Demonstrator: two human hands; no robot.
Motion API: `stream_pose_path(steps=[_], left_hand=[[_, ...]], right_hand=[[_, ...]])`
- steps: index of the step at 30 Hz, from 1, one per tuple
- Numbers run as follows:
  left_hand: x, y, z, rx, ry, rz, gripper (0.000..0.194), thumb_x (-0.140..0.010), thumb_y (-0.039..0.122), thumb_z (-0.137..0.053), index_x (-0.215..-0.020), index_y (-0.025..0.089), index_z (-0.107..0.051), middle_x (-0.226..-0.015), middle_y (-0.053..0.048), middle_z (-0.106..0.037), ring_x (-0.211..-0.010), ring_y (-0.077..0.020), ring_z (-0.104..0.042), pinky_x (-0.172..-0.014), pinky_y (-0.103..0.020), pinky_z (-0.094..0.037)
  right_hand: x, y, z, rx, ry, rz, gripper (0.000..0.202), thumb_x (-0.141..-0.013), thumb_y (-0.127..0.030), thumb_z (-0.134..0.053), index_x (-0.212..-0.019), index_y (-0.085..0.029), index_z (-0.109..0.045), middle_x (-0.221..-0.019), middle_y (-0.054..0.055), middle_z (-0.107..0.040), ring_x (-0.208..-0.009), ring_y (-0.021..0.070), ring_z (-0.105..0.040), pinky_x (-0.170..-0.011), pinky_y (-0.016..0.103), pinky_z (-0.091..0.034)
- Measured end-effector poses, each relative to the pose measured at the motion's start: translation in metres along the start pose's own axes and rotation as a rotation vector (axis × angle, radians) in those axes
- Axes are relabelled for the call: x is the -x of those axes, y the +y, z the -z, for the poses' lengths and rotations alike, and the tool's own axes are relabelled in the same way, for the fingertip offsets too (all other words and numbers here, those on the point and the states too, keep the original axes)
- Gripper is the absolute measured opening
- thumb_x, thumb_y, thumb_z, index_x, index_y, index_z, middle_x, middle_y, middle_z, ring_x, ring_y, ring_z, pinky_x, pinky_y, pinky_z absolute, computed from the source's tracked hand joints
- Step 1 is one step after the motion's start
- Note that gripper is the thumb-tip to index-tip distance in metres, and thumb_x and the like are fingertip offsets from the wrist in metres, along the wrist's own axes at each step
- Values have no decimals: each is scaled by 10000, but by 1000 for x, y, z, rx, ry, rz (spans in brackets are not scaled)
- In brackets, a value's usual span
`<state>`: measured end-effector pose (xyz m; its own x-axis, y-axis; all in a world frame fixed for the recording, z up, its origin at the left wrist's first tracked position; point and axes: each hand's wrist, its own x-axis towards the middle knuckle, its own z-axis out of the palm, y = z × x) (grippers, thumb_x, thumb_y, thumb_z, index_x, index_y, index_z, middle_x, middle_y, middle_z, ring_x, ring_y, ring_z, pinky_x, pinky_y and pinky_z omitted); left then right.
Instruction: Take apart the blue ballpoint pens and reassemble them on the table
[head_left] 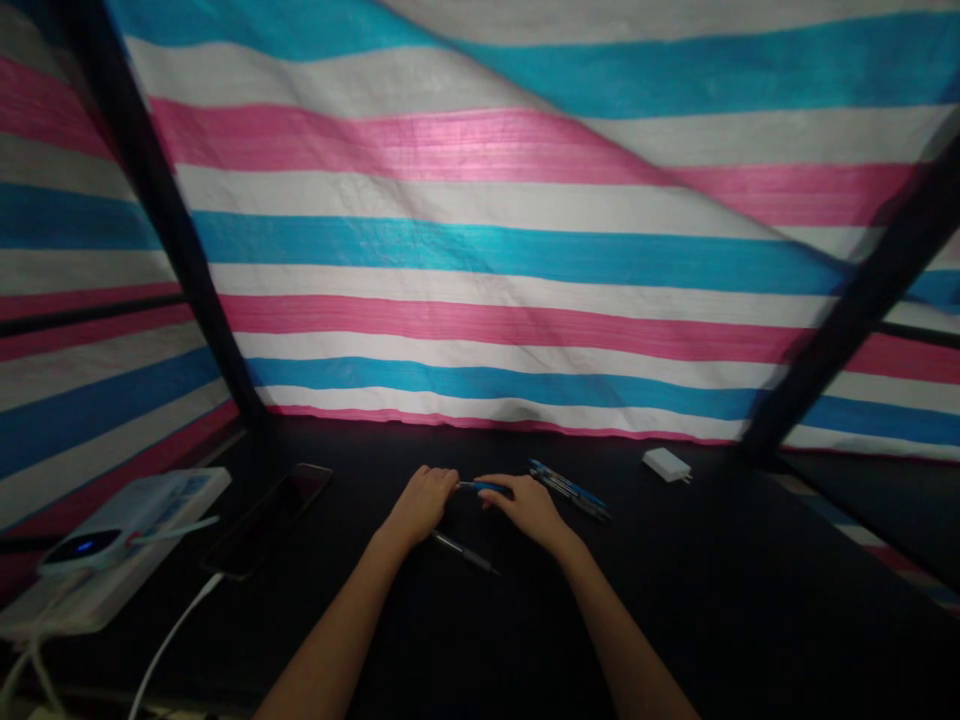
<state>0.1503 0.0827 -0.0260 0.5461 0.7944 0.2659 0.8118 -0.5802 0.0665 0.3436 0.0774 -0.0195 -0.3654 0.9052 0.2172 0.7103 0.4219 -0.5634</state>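
Between my two hands a blue pen (pixel 487 486) lies level just over or on the black table. My left hand (pixel 426 500) is closed at its left end, fingers curled. From the other side my right hand (pixel 525 505) pinches the blue part between thumb and fingers. Nearer to me, a dark-gripped pen (pixel 466 553) lies slantwise on the table, its upper end close beneath my left hand. Beyond my right hand, several blue and dark pens (pixel 570 488) lie side by side in a loose bunch.
A white charger plug (pixel 666 464) sits at the back right. On the left lie a dark phone (pixel 270 520) with a white cable (pixel 176 635) and a power bank (pixel 84 548) on a white box (pixel 187 490). Dark posts (pixel 161 215) and a striped sheet (pixel 480 240) enclose the black table (pixel 720 600).
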Motion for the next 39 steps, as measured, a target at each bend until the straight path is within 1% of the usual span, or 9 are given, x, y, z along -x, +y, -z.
stream_pose_path(steps=[4, 8, 12, 17, 22, 25, 28, 35, 39], left_hand=[[0, -1, -1, -27, 36, -23, 182, -891, 115, -327, -866, 169, -499, -844, -21, -576, -794, -168, -506, -737, -297, -313], [0, -1, -3, -25, 46, -18, 182, -897, 124, -323, -876, 167, -498, -848, -22, -574, -791, -164, -505, -732, -295, -312], [-1, -3, -4, -32, 41, -18, 187, -893, 112, -322, -876, 172, -498, -851, -20, -575, -801, -163, -505, -740, -297, -311], [-1, -5, -7, -21, 62, -25, 169, -890, 119, -338, -872, 175, -497, -841, -15, -578, -787, -164, -508, -733, -294, -313], [0, -4, -6, -38, 60, -47, 179, -883, 104, -336, -858, 173, -498, -821, -14, -574, -767, -164, -504, -728, -293, -312], [0, -4, -5, -37, 53, -42, 185, -875, 85, -336, -872, 171, -500, -835, -17, -574, -776, -163, -504, -727, -291, -313], [0, -4, -5, -33, 54, -39, 180, -879, 94, -339, -873, 175, -499, -839, -14, -573, -785, -163, -503, -731, -291, -314], [0, -2, -3, -27, 53, -49, 176, -881, 102, -340, -864, 174, -499, -834, -15, -570, -785, -163, -501, -731, -292, -315], [0, -1, -4, -19, 75, -61, 157, -880, 114, -359, -859, 175, -502, -824, -12, -568, -776, -164, -500, -739, -295, -316]], right_hand=[[-1, 1, 0, -77, -11, -14, 319, -848, -392, -399, -842, -240, -679, -823, 3, -679, -794, 166, -595, -745, 273, -401], [-4, 7, -2, -158, 104, 8, 323, -754, -358, -561, -1059, -256, -587, -948, 4, -652, -842, 160, -573, -758, 276, -399], [-4, 10, -4, -226, -26, -52, 298, -844, -361, -413, -1033, -223, -598, -766, 6, -660, -656, 141, -570, -681, 285, -417], [-4, 11, -3, -172, 139, 32, 286, -726, -304, -594, -1001, -222, -605, -1013, 41, -586, -878, 163, -541, -788, 290, -397], [-3, 10, -5, -183, -24, -26, 216, -815, -313, -475, -952, -222, -614, -811, 13, -625, -737, 150, -567, -720, 290, -406], [-3, 10, -7, -162, 68, 10, 427, -695, -273, -629, -1107, -241, -520, -929, 13, -610, -840, 161, -556, -756, 283, -391], [-3, 9, -8, -270, 34, -38, 504, -782, -309, -532, -1251, -226, -366, -857, 10, -631, -760, 140, -571, -727, 278, -404], [-3, 8, -5, -124, 52, 29, 336, -726, -296, -601, -1059, -250, -589, -982, 20, -633, -912, 180, -551, -840, 331, -363], [-5, 11, -6, -221, -86, 7, 321, -838, -352, -423, -1026, -193, -629, -857, 41, -673, -761, 168, -589, -767, 320, -416]])
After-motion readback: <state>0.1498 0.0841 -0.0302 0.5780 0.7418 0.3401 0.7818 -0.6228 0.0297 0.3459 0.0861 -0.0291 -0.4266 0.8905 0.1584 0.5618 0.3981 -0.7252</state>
